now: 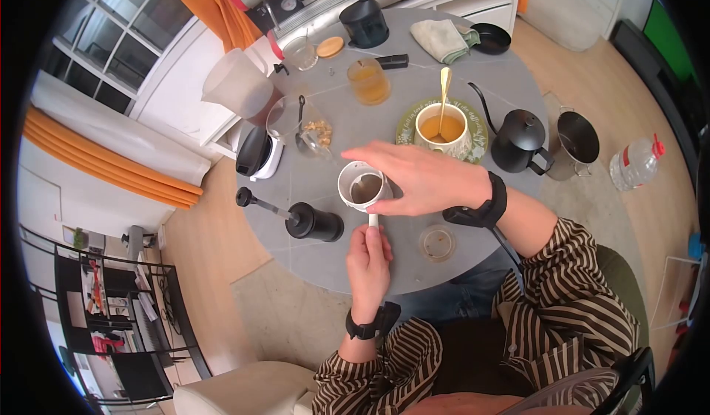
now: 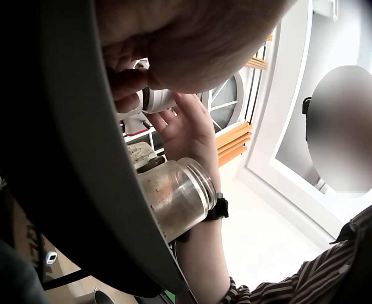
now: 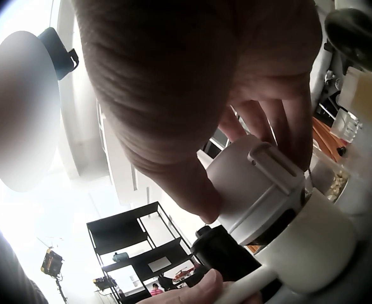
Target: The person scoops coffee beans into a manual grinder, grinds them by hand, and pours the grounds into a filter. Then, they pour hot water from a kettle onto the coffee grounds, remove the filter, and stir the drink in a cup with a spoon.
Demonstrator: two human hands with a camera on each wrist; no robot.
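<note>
Seated person's left hand mid-frame, fingers pinching handle of round white cup, right hand up-frame, fingers curled round white cylinder tilted at cup's mouth, grey tabletop beneath

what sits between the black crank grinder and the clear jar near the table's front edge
In the head view, the left grip on the white handle shows between the grinder and the jar.
</note>
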